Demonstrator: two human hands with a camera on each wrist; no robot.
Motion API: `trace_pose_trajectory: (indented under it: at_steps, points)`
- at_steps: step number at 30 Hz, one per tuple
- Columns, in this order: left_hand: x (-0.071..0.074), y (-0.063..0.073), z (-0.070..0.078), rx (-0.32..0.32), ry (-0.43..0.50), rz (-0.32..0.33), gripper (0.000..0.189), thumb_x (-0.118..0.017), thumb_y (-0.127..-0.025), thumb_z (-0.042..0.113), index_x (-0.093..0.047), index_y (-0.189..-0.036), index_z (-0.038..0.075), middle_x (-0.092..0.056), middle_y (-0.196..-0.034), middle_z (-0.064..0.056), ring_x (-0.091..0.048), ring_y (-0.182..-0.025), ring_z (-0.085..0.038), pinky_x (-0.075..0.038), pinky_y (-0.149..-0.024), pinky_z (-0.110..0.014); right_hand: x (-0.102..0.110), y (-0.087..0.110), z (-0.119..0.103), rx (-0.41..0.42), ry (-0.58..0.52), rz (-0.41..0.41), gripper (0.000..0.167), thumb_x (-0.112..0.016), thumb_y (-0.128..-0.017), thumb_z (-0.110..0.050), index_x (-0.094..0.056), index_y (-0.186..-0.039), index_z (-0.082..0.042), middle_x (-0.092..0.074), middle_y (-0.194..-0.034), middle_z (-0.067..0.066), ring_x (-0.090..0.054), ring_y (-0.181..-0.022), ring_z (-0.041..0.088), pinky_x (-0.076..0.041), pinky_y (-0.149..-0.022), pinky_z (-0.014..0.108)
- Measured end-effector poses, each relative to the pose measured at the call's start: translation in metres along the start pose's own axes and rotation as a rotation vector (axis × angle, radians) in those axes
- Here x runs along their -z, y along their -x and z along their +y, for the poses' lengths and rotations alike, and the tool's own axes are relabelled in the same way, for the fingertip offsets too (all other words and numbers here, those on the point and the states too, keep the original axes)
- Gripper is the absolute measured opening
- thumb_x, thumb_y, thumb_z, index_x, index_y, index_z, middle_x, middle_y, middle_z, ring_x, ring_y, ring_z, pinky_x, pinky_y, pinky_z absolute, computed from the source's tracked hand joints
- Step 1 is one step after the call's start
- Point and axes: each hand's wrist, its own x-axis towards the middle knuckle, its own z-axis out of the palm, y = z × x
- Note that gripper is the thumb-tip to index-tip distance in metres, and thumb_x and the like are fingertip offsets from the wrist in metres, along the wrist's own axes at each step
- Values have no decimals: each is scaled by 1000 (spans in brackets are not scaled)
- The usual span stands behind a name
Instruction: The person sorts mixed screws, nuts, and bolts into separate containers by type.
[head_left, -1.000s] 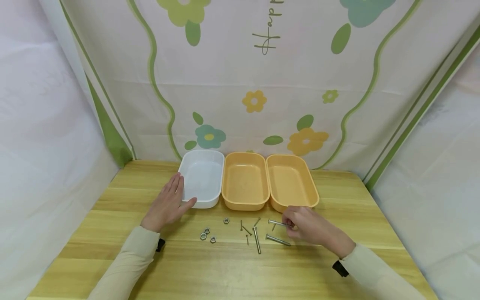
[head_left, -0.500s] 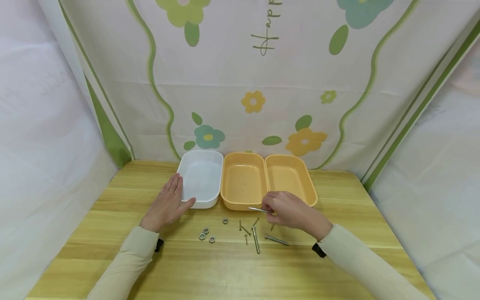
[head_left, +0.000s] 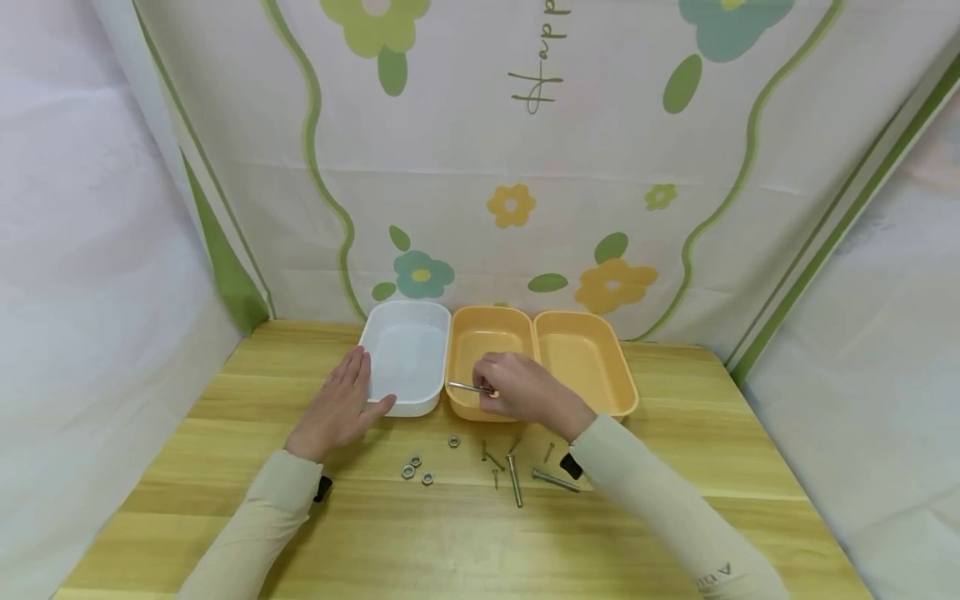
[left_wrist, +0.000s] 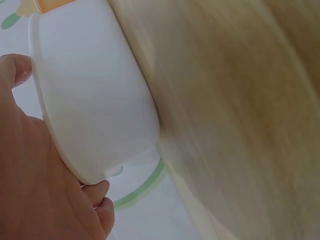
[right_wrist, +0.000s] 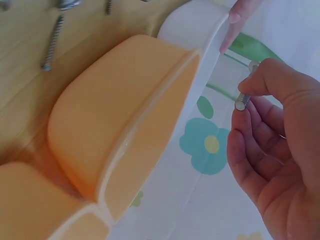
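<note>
Bolt (head_left: 468, 387) seemingly above middle tray (head_left: 492, 335).

The held bolt (head_left: 468, 387) is shiny metal, rough along its threads; the nuts (head_left: 408, 472) look metal too. The white tray (head_left: 408, 350) and orange trays (head_left: 581, 367) look smooth plastic, the table (head_left: 420, 542) glossy wood, the curtain (head_left: 442, 133) matt, creased cloth.

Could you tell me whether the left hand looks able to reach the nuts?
Probably yes: the left hand rests on the white tray, and nothing visible stands between it and the nuts.
</note>
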Motion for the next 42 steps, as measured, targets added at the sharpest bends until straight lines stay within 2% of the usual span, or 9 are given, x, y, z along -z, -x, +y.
trace_pose_trajectory:
  at_steps: [7,15,20,23,25,29,36,42]
  points:
    - [1,0,3,3,-3,3,95,-45,-108,55,-16,-160,-18,-10,-172,-35,-11,-162,-51,-18,-132,-62,-15,-36,-5,-12,-12,6,4,-74,-89,-8,-71,-92,-9,-68,-89,0,-57,-76,10,-50,-67,23]
    - [2,-1,3,22,-10,-7,95,-43,-108,57,-15,-161,-17,-9,-173,-34,-11,-162,-50,-19,-132,-61,-31,-75,-7,-89,3,-24,5,-74,-92,-10,-73,-97,-9,-70,-94,1,-59,-78,12,-53,-70,22]
    - [2,0,3,17,-14,-1,95,-45,-108,56,-17,-160,-18,-12,-172,-34,-13,-162,-50,-21,-132,-62,-45,-90,-7,-92,15,-28,4,-74,-94,-11,-73,-98,-10,-69,-94,1,-58,-79,13,-52,-71,21]
    - [2,-1,2,11,-14,1,95,-44,-108,56,-17,-160,-18,-12,-172,-34,-13,-162,-50,-21,-131,-62,-53,-96,-8,-83,-2,-13,8,-71,-96,-11,-75,-103,-9,-72,-100,3,-65,-85,16,-57,-76,23]
    - [1,-1,2,10,-14,-2,95,-44,-108,57,-17,-161,-17,-12,-173,-34,-12,-162,-50,-21,-132,-62,-55,-98,-8,-93,-25,-2,16,-70,-100,-14,-76,-113,-7,-74,-110,5,-70,-97,19,-61,-86,26]
    - [1,-3,2,4,-19,4,95,-42,-108,58,-17,-161,-17,-12,-173,-33,-13,-162,-50,-21,-132,-61,-53,-96,-6,-125,-49,39,31,-68,-104,-20,-72,-130,-5,-73,-127,9,-72,-116,23,-60,-101,31]
    - [0,-4,2,14,-27,-2,96,-42,-108,59,-16,-161,-17,-10,-173,-34,-11,-162,-49,-20,-132,-61,-34,-78,3,-102,-71,123,32,-75,-99,-18,-72,-126,-1,-75,-122,13,-72,-113,28,-62,-99,36]
    - [1,-3,2,15,-13,-1,96,-44,-108,57,-16,-161,-18,-10,-172,-34,-11,-162,-50,-20,-131,-63,-21,-54,10,-70,-85,133,34,-77,-97,-18,-72,-126,-1,-75,-121,15,-72,-111,28,-62,-98,38]
